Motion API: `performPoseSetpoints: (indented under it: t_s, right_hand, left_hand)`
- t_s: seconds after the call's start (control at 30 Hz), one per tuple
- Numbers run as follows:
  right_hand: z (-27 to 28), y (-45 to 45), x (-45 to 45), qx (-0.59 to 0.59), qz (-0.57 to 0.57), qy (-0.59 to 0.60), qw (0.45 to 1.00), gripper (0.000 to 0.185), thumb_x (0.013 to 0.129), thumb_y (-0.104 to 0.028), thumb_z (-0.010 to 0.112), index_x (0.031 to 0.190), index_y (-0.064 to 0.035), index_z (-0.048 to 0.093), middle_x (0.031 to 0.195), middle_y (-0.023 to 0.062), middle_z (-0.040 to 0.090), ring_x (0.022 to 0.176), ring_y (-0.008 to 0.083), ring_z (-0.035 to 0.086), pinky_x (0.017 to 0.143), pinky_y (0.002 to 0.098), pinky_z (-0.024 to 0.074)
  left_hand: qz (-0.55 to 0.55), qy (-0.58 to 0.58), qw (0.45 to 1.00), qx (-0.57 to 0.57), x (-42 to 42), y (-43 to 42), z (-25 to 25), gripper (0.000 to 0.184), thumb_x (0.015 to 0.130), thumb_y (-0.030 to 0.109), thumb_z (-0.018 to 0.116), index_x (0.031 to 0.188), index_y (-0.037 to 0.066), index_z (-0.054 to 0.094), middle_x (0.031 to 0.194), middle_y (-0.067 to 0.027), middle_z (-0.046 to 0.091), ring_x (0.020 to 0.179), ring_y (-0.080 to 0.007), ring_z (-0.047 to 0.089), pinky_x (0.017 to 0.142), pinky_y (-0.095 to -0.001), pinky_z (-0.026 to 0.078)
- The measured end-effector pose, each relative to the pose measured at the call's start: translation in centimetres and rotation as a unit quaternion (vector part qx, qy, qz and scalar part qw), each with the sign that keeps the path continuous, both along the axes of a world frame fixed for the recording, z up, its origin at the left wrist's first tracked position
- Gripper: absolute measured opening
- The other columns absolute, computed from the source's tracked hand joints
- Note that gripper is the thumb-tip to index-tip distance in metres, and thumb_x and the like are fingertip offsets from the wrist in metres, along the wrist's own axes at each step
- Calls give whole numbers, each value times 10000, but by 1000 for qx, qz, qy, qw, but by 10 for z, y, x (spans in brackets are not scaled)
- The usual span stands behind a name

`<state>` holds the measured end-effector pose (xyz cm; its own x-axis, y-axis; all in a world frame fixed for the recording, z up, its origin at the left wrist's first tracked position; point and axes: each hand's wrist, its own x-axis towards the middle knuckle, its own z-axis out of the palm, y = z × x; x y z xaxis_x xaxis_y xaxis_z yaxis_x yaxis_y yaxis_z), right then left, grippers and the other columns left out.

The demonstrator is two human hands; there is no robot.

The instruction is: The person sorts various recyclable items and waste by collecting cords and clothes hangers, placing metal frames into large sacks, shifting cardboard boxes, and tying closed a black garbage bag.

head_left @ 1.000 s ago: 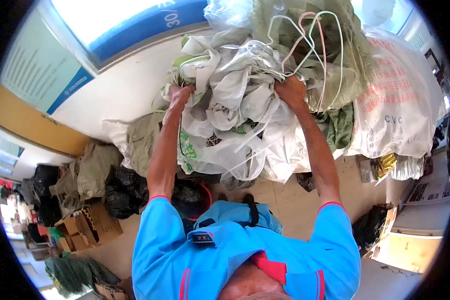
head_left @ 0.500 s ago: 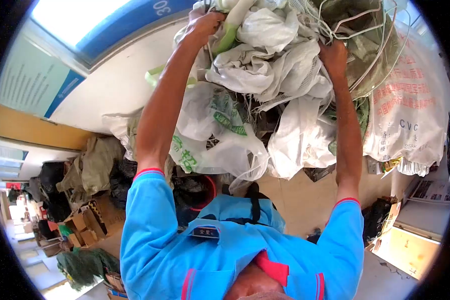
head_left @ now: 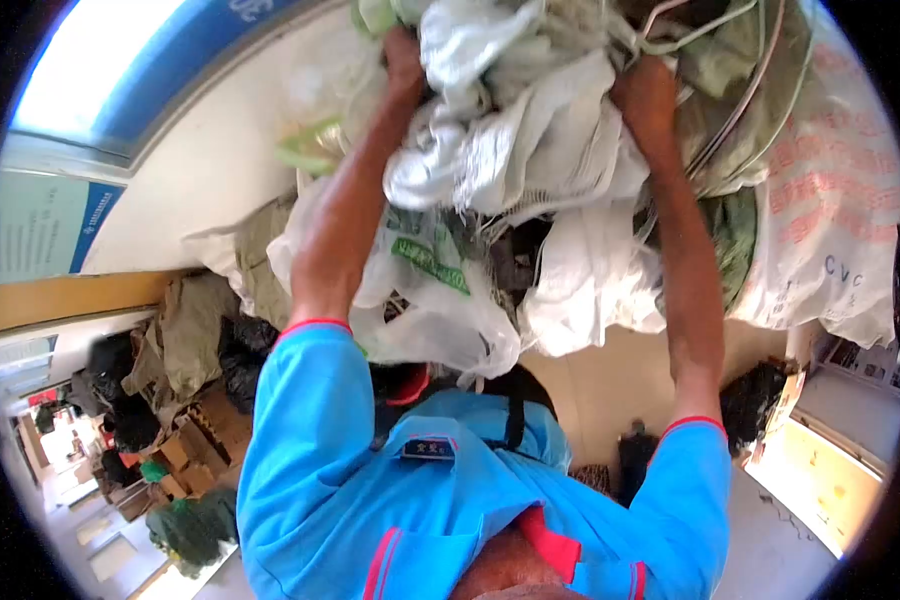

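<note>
A bundle of crumpled white woven sacks (head_left: 540, 140) hangs between my two hands at the top of the view. My left hand (head_left: 402, 58) is closed on the bundle's left side, its fingertips partly hidden. On the right side, my right hand (head_left: 650, 95) grips the same bundle beside several wire hangers (head_left: 760, 90). Below lies a clear plastic bag with green print (head_left: 435, 270), and to its right a white sack (head_left: 585, 270) hangs down.
A large white sack with red print (head_left: 830, 190) stands at the right. Black bags (head_left: 245, 360), cardboard boxes (head_left: 185, 455) and green netting (head_left: 190, 530) lie at the left. A bright open box (head_left: 820, 480) is at the lower right.
Both hands have moved up and away from my body, lifting the white bundle. The printed plastic bag and the gap beneath the bundle now show more.
</note>
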<state>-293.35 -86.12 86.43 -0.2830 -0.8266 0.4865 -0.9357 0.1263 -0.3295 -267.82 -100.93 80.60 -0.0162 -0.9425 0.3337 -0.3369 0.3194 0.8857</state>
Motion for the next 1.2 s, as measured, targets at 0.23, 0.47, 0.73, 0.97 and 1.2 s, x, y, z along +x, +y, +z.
performPoseSetpoints:
  t_s: [0.23, 0.47, 0.73, 0.97, 1.2]
  right_hand:
    - [-1, 8, 15, -12, -6, -28, 1000, 366, 707, -273, 685, 820, 62, 589, 753, 258, 600, 711, 420, 595, 642, 472, 478]
    - [2, 10, 13, -8, -37, -57, 998, 410, 642, -309, 732, 718, 64, 578, 735, 259, 591, 730, 426, 593, 648, 476, 475]
    - [-30, -14, -14, 9, 26, -1, 1000, 232, 606, -106, 684, 694, 75, 568, 697, 282, 565, 688, 426, 583, 588, 443, 450]
    - [-15, -7, 9, -7, 11, -27, 1000, 215, 588, -91, 682, 685, 66, 571, 707, 256, 587, 695, 422, 592, 647, 465, 474]
    - [-63, -47, -46, -16, 7, -3, 1000, 188, 661, -83, 639, 783, 47, 583, 799, 265, 589, 807, 443, 565, 672, 469, 439]
  left_hand:
    - [6, 7, 1000, 5, 12, 42, 22, 569, 610, 307, 778, 1016, -37, 575, 979, -200, 622, 928, -291, 599, 784, -386, 460]
    - [-103, -128, 973, 161, 52, 69, 69, 551, 681, 314, 665, 1079, -45, 534, 959, -208, 617, 842, -345, 607, 751, -378, 477]
    - [-28, -86, 995, -36, 7, 50, -12, 420, 707, 281, 647, 960, -39, 549, 933, -264, 577, 905, -408, 551, 752, -454, 429]
    - [-16, -36, 994, -105, 3, 52, -17, 332, 691, 224, 639, 892, -29, 561, 932, -288, 561, 910, -431, 532, 759, -483, 411]
    - [-67, -194, 973, 111, 63, 61, 24, 419, 722, 286, 607, 1021, -5, 571, 878, -194, 622, 760, -319, 621, 667, -405, 496]
